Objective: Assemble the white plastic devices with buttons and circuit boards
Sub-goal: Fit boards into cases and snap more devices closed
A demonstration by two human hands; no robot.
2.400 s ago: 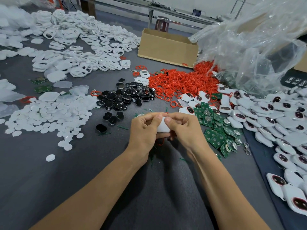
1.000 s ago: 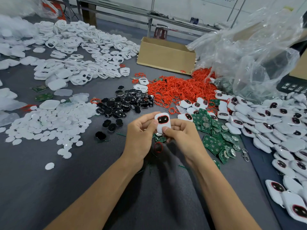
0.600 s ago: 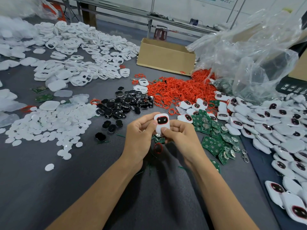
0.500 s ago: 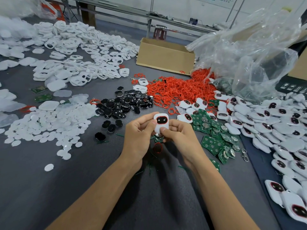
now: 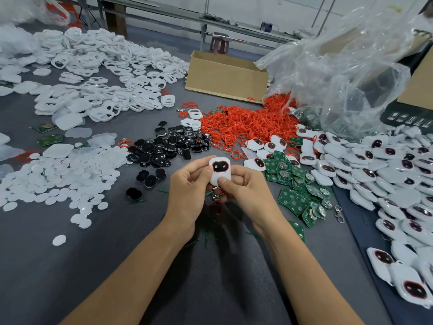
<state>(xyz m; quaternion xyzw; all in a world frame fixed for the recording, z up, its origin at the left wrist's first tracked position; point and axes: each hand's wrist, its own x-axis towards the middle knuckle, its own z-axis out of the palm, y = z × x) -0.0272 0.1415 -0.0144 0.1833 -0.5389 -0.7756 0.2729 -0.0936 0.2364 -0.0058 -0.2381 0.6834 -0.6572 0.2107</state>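
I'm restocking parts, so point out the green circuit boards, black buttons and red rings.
green circuit boards (image 5: 295,202): head view, a board mid-pile
black buttons (image 5: 169,146): head view, middle of pile
red rings (image 5: 246,124): head view, middle of heap

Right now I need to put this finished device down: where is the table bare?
Bare grey table lies near left, this side of the white discs, and between the left forearm and right forearm. Crowded: finished devices and circuit boards at right, red rings and black buttons ahead.
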